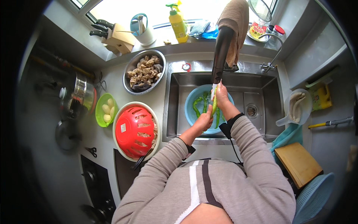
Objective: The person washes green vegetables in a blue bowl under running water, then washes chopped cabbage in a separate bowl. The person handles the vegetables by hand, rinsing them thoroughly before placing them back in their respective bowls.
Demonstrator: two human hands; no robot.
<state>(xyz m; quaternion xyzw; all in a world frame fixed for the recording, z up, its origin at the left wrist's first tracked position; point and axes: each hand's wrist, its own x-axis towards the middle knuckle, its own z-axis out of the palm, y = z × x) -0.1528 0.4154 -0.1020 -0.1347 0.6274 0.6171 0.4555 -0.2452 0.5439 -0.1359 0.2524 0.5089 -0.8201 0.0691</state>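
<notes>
Both my hands hold one long green pepper (214, 105) under the running water of the black faucet (221, 56). My left hand (205, 120) grips its lower end, and my right hand (221, 95) is closed around the upper part. Beneath them, a light blue basin (190, 120) stands in the stainless steel sink (237, 112). Several green peppers (197, 107) lie in the basin, partly hidden by my hands. A brown cloth (233, 36) hangs over the faucet's neck.
Left of the sink stand a metal bowl of oysters or similar shells (145, 71), a red colander (134, 131) over a pale bowl, and a green basket (104, 123) of peeled potatoes or eggs. A wooden board (298, 165) and a plastic scoop (304, 107) are at the right.
</notes>
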